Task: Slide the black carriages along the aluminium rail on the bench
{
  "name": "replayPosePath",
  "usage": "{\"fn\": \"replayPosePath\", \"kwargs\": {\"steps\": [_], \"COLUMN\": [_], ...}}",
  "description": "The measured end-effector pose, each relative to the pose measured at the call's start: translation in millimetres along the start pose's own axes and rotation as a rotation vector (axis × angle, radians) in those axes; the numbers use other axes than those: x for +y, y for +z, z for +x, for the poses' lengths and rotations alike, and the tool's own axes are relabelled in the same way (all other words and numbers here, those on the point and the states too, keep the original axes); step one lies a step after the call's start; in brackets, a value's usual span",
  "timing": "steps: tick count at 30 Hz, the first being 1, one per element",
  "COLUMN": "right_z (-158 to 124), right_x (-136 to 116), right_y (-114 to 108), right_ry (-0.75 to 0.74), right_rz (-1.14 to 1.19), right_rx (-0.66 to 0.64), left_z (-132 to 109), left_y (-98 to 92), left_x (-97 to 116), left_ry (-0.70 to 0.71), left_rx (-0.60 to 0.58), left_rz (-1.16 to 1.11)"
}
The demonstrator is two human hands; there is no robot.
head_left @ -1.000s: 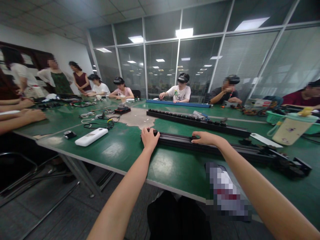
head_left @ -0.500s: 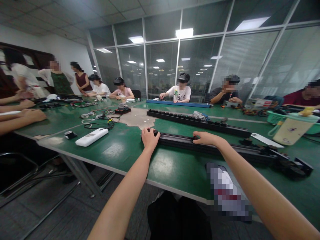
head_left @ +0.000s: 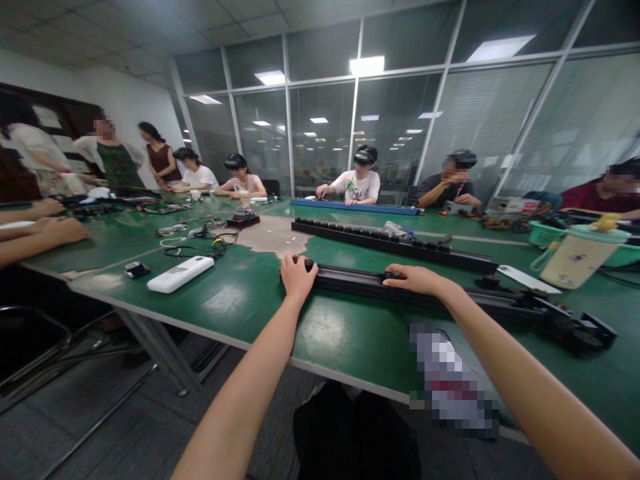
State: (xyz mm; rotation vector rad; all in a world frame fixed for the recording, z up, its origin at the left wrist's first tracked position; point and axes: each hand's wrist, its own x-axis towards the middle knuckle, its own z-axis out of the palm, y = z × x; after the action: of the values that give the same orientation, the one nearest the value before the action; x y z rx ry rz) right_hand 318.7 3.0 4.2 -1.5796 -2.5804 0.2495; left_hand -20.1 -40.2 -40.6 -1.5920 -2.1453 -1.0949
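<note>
While the left hand (head_left: 299,277) has fingers clasped over one end of the black rail (head_left: 345,277) on the desk (head_left: 240,303) and the right hand (head_left: 419,278) pinches a small block (head_left: 388,275) along it, uneven pushing could jam block or skid rail.

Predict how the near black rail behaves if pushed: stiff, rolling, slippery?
The near black rail is probably stiff: it runs straight along its length. Rolling seems unlikely, given its squared, flat-looking sides. It might slide fairly easily, since the green tabletop looks smooth and shiny.
</note>
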Motion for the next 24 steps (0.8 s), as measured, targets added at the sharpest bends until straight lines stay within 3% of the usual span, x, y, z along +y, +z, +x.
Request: {"fn": "replayPosePath", "kwargs": {"steps": [13, 20, 24], "right_z": [-6.5, -6.4, -8.3], "right_x": [-2.5, -6.1, -7.6], "right_y": [3.6, -0.6, -0.4], "right_ry": [0.038, 0.061, 0.045], "right_rz": [-0.007, -0.015, -0.008], "right_rx": [0.027, -0.023, 0.02], "left_z": [-0.1, -0.2, 0.3], "left_y": [-1.4, -1.1, -0.7], "left_x": [0.8, 0.8, 1.2], "left_ry": [0.002, 0.007, 0.014], "left_rx": [0.0, -0.009, -0.004], "left_rz": [-0.012, -0.01, -0.005]}}
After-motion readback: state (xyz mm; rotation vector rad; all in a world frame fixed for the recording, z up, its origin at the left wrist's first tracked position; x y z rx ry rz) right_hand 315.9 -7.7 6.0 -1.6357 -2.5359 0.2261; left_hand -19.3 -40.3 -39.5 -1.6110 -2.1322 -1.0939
